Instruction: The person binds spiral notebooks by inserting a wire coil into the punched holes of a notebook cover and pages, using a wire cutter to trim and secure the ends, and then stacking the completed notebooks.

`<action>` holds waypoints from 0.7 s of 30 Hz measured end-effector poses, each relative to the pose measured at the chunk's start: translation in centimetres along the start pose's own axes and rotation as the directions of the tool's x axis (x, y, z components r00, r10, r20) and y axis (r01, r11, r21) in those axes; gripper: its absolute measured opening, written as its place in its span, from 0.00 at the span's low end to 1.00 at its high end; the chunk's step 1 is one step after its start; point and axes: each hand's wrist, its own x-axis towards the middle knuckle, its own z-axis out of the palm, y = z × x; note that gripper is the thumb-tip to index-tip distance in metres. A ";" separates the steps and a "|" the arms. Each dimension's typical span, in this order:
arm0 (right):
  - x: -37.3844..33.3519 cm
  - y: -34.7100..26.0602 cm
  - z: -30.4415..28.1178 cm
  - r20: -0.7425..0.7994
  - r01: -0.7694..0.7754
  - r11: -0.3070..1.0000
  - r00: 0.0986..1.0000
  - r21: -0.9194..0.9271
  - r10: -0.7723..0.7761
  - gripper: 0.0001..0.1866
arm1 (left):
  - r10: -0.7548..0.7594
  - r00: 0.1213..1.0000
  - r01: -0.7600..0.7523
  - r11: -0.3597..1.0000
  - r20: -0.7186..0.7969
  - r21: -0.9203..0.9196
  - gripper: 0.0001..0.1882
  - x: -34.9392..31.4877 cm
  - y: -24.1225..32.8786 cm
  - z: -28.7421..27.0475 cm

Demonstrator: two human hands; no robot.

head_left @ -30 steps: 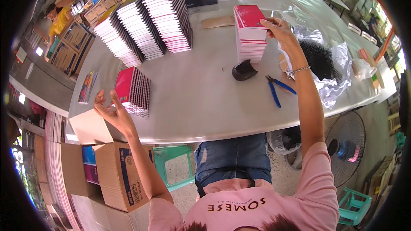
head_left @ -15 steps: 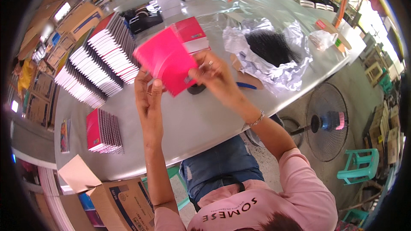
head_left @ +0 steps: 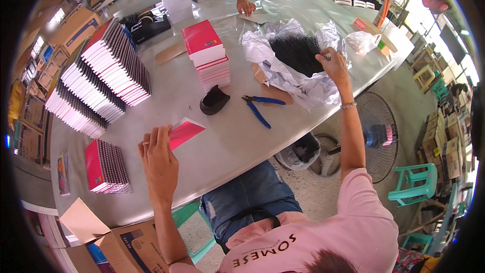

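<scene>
My left hand is closed on a red-covered notebook, held tilted above the near part of the table. A row of small holes seems to run along its edge. Over at the right, my right hand reaches the end of a heap of black binding coils, its fingers bent and closed at the coils' edge. Crumpled white paper surrounds the heap. Between my hands lie blue-handled cutters and a black curved holder. Behind them stands a stack of red-covered notebooks without coils.
Tall stacks of coil-bound notebooks stand at the left, with a shorter bound stack nearer. An open cardboard box sits by the near left edge. Another person's hand rests across the table. A fan stands at the right.
My right hand has let go of the notebook and moved right to the coils. My left hand has lowered the notebook and tilted it. The person's hand across the table has come down to the tabletop.
</scene>
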 end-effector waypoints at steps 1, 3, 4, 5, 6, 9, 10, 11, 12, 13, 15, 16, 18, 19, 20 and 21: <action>-0.6 1.0 0.6 -0.042 0.026 0.999 0.999 -0.031 -0.027 0.14 | 0.015 1.000 -0.015 1.000 0.002 0.026 0.15 -0.2 0.1 0.4; -1.0 2.4 1.9 -0.100 -0.001 0.996 0.995 -0.092 -0.009 0.13 | 0.026 1.000 -0.027 0.998 0.012 0.055 0.17 -0.5 0.3 0.9; -0.9 2.5 2.5 -0.120 -0.055 0.991 0.992 -0.120 0.040 0.12 | 0.025 1.000 -0.026 0.998 0.019 0.060 0.18 -0.6 0.4 1.1; -0.7 2.8 2.8 -0.142 -0.109 0.983 0.986 -0.147 0.088 0.11 | 0.024 0.999 -0.026 0.998 0.026 0.063 0.19 -0.7 0.5 1.3; -0.5 3.4 2.8 -0.093 -0.094 0.986 0.992 -0.136 0.081 0.11 | 0.033 0.999 -0.035 0.997 0.016 0.071 0.20 -0.8 0.6 1.5; 0.1 3.3 2.6 0.040 -0.098 0.989 0.994 -0.111 0.103 0.10 | 0.040 0.999 -0.041 0.995 0.017 0.085 0.21 -1.4 0.7 1.4; 0.3 3.5 2.6 0.066 -0.133 0.982 0.988 -0.132 0.143 0.10 | 0.037 0.999 -0.040 0.997 0.037 0.067 0.20 -1.5 0.8 1.5; 0.4 3.8 2.6 0.092 -0.167 0.974 0.979 -0.154 0.183 0.10 | 0.035 0.998 -0.038 0.998 0.058 0.049 0.19 -1.7 0.9 1.6; 0.3 4.0 2.6 0.075 -0.197 0.968 0.975 -0.152 0.210 0.10 | 0.043 0.997 -0.045 0.998 0.057 0.037 0.19 -1.9 0.9 1.9; 0.1 4.2 2.6 0.059 -0.227 0.962 0.970 -0.150 0.238 0.10 | 0.052 0.997 -0.053 0.998 0.056 0.026 0.19 -2.1 0.8 2.3; -0.1 4.1 2.4 0.046 -0.253 0.959 0.964 -0.126 0.260 0.10 | 0.054 0.998 -0.055 0.998 0.046 0.019 0.19 -2.5 0.8 2.8; -0.1 4.1 2.2 0.047 -0.252 0.962 0.965 -0.105 0.258 0.10 | 0.052 0.998 -0.053 0.998 0.036 0.022 0.19 -2.7 0.9 3.0; 0.1 3.7 1.5 0.019 -0.287 0.956 0.957 -0.055 0.289 0.10 | 0.055 0.998 -0.055 0.998 0.016 0.026 0.19 -2.9 1.0 3.3; 0.2 3.0 1.3 -0.004 -0.320 0.947 0.948 -0.015 0.320 0.10 | 0.054 0.999 -0.054 0.998 0.004 0.034 0.19 -3.2 0.9 3.3; 0.3 2.3 1.2 -0.026 -0.350 0.936 0.936 0.025 0.351 0.10 | 0.054 0.999 -0.053 0.998 -0.008 0.042 0.19 -3.4 0.9 3.3; 0.5 1.6 1.0 -0.048 -0.340 0.939 0.938 0.052 0.342 0.10 | 0.039 0.999 -0.038 0.998 -0.012 0.045 0.20 -3.7 0.8 3.4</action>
